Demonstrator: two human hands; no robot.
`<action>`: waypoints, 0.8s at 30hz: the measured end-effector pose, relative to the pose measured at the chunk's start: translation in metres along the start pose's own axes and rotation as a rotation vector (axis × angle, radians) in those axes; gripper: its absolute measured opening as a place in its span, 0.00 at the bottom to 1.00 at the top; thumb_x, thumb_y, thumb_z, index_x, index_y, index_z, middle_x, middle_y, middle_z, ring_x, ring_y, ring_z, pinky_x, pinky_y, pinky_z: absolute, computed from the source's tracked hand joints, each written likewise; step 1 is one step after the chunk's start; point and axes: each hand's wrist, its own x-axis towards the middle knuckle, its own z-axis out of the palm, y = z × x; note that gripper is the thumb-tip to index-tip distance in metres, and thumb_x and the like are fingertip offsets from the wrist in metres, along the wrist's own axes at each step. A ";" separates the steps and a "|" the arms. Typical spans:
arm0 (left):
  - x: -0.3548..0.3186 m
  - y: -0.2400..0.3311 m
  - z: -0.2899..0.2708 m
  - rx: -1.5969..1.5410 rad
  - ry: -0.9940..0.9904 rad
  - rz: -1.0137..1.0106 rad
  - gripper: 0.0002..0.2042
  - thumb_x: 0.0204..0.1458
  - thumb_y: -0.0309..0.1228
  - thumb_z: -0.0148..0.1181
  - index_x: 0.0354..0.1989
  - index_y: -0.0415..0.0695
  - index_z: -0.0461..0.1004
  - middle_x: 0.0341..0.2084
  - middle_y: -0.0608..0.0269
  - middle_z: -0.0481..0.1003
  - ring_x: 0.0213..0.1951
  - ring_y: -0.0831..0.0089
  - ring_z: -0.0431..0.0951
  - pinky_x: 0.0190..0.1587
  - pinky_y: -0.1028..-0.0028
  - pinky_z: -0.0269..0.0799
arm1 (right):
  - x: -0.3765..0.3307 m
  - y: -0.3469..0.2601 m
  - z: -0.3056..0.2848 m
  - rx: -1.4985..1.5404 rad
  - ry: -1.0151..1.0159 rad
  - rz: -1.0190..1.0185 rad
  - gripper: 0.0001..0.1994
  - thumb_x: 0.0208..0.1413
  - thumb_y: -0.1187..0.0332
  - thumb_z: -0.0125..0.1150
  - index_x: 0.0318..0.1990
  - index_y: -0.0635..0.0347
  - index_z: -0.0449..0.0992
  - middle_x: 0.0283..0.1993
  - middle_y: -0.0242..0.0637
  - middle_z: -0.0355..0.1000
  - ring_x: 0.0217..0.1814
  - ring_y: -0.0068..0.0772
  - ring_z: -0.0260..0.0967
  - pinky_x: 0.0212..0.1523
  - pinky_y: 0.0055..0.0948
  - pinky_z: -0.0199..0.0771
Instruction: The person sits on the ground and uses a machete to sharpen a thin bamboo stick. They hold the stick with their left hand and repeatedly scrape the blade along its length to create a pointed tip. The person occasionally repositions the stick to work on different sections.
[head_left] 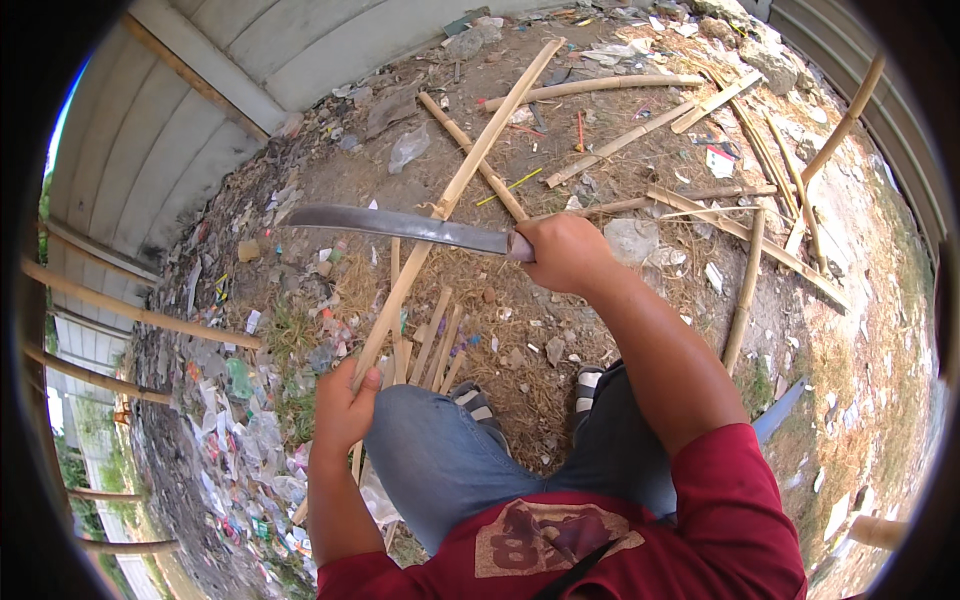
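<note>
My right hand (566, 254) is closed around the handle of a machete (400, 222). Its long, slightly curved blade points left and lies across a split bamboo strip (480, 150), with a small curl of shaving beside the crossing. The lower part of that strip is gripped by my left hand (347, 403), next to my left knee. From there the strip slants up and away to the right. Several shorter split bamboo pieces (437, 345) lie on the ground in front of my left knee.
Bamboo poles and split lengths (610, 88) lie scattered ahead and to the right. Plastic litter (235, 430) covers the ground on the left. A grey panel wall (330, 45) stands behind, and upright or leaning poles (140, 315) line the left side.
</note>
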 end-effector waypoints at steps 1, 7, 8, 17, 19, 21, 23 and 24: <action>-0.004 -0.003 0.005 -0.035 -0.001 -0.028 0.17 0.64 0.41 0.60 0.37 0.36 0.75 0.19 0.53 0.73 0.22 0.64 0.73 0.29 0.65 0.68 | -0.003 -0.010 0.002 -0.002 -0.009 -0.033 0.09 0.49 0.66 0.64 0.39 0.51 0.79 0.34 0.44 0.80 0.40 0.50 0.80 0.42 0.49 0.80; -0.009 0.007 -0.004 -0.133 -0.023 0.016 0.17 0.64 0.41 0.60 0.37 0.36 0.74 0.19 0.54 0.72 0.23 0.64 0.71 0.29 0.64 0.67 | 0.002 0.022 -0.007 0.049 0.065 0.048 0.10 0.48 0.66 0.64 0.40 0.51 0.80 0.31 0.44 0.80 0.39 0.50 0.80 0.43 0.49 0.80; -0.006 0.007 -0.007 -0.065 -0.038 0.040 0.17 0.65 0.41 0.59 0.37 0.36 0.74 0.19 0.57 0.71 0.23 0.68 0.69 0.29 0.65 0.66 | 0.002 0.030 0.000 0.038 -0.002 0.084 0.10 0.48 0.66 0.64 0.40 0.50 0.80 0.33 0.42 0.80 0.41 0.49 0.81 0.43 0.49 0.80; -0.013 -0.005 0.006 -0.052 -0.015 -0.006 0.18 0.64 0.42 0.60 0.35 0.36 0.73 0.17 0.52 0.71 0.21 0.61 0.71 0.27 0.63 0.66 | -0.003 -0.027 0.008 -0.081 -0.039 -0.107 0.08 0.49 0.66 0.64 0.38 0.50 0.80 0.33 0.40 0.80 0.39 0.48 0.81 0.42 0.47 0.80; -0.017 -0.002 -0.005 -0.017 -0.048 -0.005 0.18 0.64 0.42 0.60 0.34 0.36 0.73 0.17 0.51 0.70 0.20 0.61 0.71 0.27 0.62 0.66 | 0.001 -0.010 0.004 -0.155 0.009 -0.117 0.08 0.49 0.65 0.64 0.38 0.50 0.80 0.32 0.41 0.80 0.38 0.49 0.81 0.41 0.48 0.80; -0.016 -0.001 -0.004 0.085 -0.064 0.052 0.19 0.64 0.43 0.60 0.33 0.37 0.73 0.17 0.51 0.70 0.19 0.59 0.71 0.26 0.61 0.66 | 0.006 0.019 0.004 -0.019 0.002 0.057 0.08 0.50 0.64 0.64 0.38 0.50 0.80 0.33 0.41 0.81 0.39 0.49 0.81 0.42 0.48 0.80; -0.014 -0.007 -0.003 0.117 -0.064 0.048 0.19 0.64 0.44 0.60 0.33 0.37 0.72 0.17 0.50 0.70 0.19 0.57 0.71 0.26 0.61 0.65 | 0.003 0.018 0.009 -0.090 -0.035 0.052 0.08 0.50 0.64 0.64 0.38 0.50 0.81 0.34 0.41 0.81 0.40 0.48 0.81 0.43 0.48 0.81; -0.017 -0.015 -0.005 0.101 -0.073 0.011 0.19 0.64 0.44 0.60 0.32 0.37 0.71 0.17 0.49 0.71 0.20 0.56 0.71 0.26 0.61 0.65 | 0.000 0.010 0.009 -0.076 -0.046 0.043 0.08 0.51 0.64 0.64 0.38 0.50 0.81 0.34 0.41 0.81 0.40 0.48 0.81 0.43 0.48 0.81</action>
